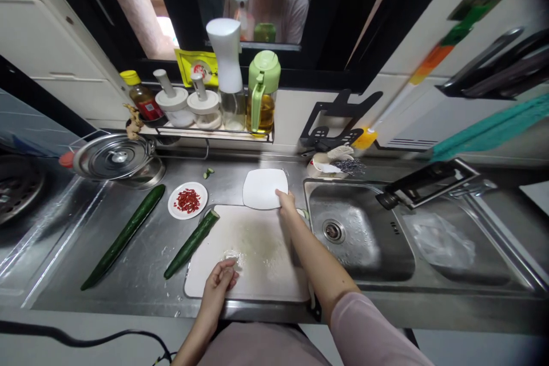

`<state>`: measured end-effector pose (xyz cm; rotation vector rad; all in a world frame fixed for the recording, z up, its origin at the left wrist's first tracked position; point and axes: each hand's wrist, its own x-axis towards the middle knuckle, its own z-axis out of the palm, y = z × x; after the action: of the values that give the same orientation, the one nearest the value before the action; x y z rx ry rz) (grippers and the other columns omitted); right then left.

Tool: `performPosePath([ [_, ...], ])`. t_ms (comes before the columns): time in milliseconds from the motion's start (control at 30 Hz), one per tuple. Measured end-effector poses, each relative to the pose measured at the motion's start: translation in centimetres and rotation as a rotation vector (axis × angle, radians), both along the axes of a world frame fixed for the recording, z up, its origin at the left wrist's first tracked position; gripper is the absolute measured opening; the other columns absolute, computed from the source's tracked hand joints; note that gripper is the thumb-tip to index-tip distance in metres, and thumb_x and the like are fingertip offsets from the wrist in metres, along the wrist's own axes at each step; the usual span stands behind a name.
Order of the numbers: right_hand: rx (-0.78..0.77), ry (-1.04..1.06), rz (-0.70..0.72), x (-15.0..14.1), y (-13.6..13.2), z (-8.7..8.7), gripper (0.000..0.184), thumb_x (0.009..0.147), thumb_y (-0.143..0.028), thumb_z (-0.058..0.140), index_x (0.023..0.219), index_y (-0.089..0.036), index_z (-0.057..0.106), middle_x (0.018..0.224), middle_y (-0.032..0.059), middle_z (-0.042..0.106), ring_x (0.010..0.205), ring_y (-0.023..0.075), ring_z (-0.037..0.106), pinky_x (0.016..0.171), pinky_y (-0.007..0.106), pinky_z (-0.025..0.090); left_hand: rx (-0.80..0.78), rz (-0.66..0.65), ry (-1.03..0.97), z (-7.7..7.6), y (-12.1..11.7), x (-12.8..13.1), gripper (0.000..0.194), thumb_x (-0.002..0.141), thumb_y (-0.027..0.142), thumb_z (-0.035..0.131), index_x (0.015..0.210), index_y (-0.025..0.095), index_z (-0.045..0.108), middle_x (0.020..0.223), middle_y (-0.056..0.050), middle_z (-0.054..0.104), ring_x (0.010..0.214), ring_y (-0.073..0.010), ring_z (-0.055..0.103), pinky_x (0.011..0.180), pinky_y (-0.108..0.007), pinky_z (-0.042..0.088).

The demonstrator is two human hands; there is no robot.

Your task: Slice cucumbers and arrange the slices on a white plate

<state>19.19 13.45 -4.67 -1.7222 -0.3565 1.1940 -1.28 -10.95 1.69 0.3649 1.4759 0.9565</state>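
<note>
My right hand (286,201) grips the near right corner of a white square plate (262,187), which is just beyond the far edge of the white cutting board (274,274). My left hand (221,277) is above the board's near left corner with its fingers loosely curled and apart, and I see nothing in it. A wet, greenish patch marks the middle of the board. Across the board's left edge rests a cut cucumber (189,246), its pale cut end pointing away from me. Farther left, a long whole cucumber (124,234) lies on the steel counter.
A small round plate (172,206) bears red pieces. Cucumber scraps (208,172) lie behind it. A lidded steel pot (143,174) stands at the left, below a rack of seasoning jars and an oil bottle (266,111). On the right is a sink (364,240) with a faucet (437,183).
</note>
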Motion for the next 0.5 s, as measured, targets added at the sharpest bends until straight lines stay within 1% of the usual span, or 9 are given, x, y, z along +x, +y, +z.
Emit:
performPosePath([
  [167,-0.034,-0.101,0.096,0.2,0.1,-0.1,0.035,0.072,-0.012,0.064,0.107,-0.008,0.062,0.087,0.0080,0.074,0.066,0.0140,0.066,0.057,0.020,0.053,-0.016,0.013,-0.010,0.1,-0.1,0.2,0.061,0.052,0.057,0.080,0.093,0.015,0.066,0.083,-0.004,0.067,0.071,-0.0125,0.061,0.070,-0.023,0.049],
  [333,-0.045,-0.286,0.206,0.7,0.3,-0.1,0.041,0.073,-0.017,0.063,0.114,-0.011,0.060,0.104,0.0088,0.071,0.083,0.0154,0.068,0.069,0.019,0.053,-0.021,0.022,0.003,0.1,-0.1,0.1,0.059,0.052,0.056,0.080,0.093,0.015,0.067,0.082,-0.005,0.067,0.071,-0.0130,0.061,0.069,-0.023,0.049],
  [433,-0.080,-0.426,0.277,1.6,0.5,-0.1,0.044,0.069,-0.021,0.065,0.112,-0.013,0.061,0.107,0.0094,0.070,0.095,0.0198,0.066,0.078,0.023,0.053,-0.015,0.022,0.012,0.0,0.0,0.0,0.059,0.052,0.056,0.080,0.092,0.014,0.067,0.083,-0.005,0.067,0.071,-0.0133,0.062,0.070,-0.024,0.050],
  [500,-0.123,-0.538,0.357,2.3,0.7,0.0,0.043,0.067,-0.024,0.068,0.108,-0.013,0.064,0.107,0.0110,0.070,0.099,0.0233,0.065,0.082,0.027,0.052,-0.016,0.022,0.016,-0.1,0.0,0.0,0.059,0.053,0.057,0.079,0.092,0.015,0.067,0.084,-0.006,0.067,0.071,-0.0137,0.062,0.070,-0.025,0.050],
])
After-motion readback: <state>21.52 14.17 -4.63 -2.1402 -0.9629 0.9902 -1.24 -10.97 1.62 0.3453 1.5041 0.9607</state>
